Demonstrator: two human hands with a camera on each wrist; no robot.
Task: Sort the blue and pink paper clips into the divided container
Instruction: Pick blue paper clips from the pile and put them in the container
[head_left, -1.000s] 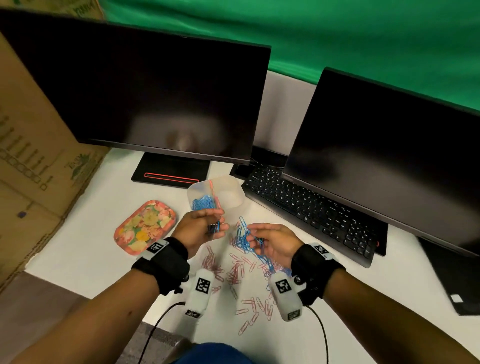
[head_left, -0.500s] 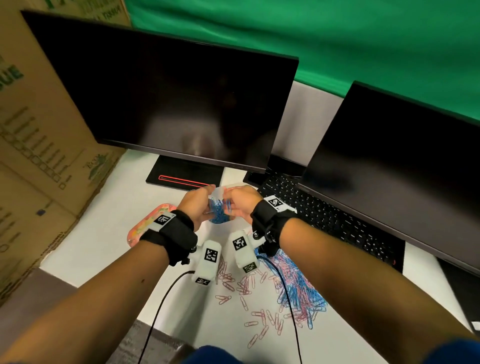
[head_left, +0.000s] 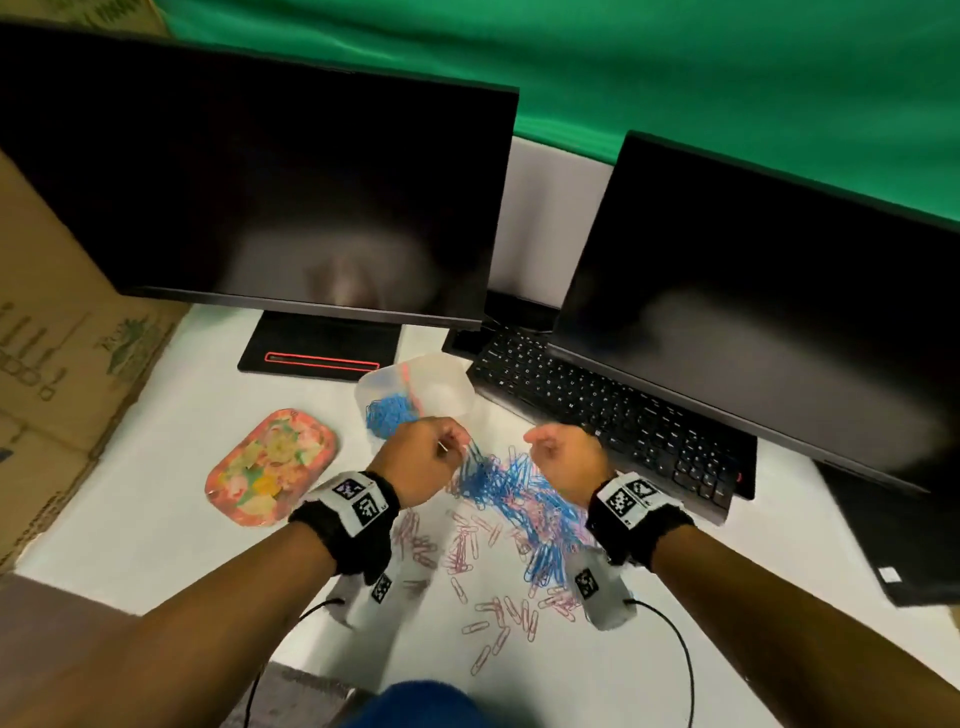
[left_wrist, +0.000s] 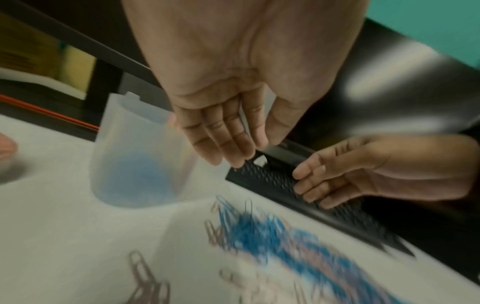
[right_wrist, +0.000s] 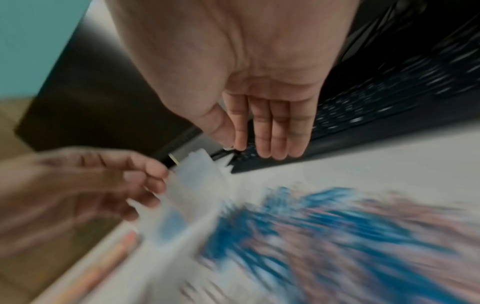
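A translucent divided container (head_left: 457, 375) stands behind my hands; its left compartment holds blue paper clips (head_left: 387, 415), and the blue shows through its wall (left_wrist: 124, 133). A mixed pile of blue and pink clips (head_left: 519, 493) lies on the white table, with loose pink clips (head_left: 462, 551) nearer me. My left hand (head_left: 452, 441) hovers at the pile's far left edge, beside the container, its fingers straight and empty in the left wrist view (left_wrist: 239, 152). Over the pile's far right edge, my right hand (head_left: 540, 441) also holds nothing, with its fingers extended (right_wrist: 259, 148).
A black keyboard (head_left: 597, 410) runs close behind the right hand, under the right monitor (head_left: 753, 312). The left monitor (head_left: 260, 197) and its base (head_left: 317, 353) stand behind the container. A floral tray (head_left: 270, 467) lies to the left, a cardboard box (head_left: 62, 338) beyond it.
Both hands were over the container with a bunch of blue clips between them. They have drawn back toward the pile and are empty; the blue heap in the container is larger.
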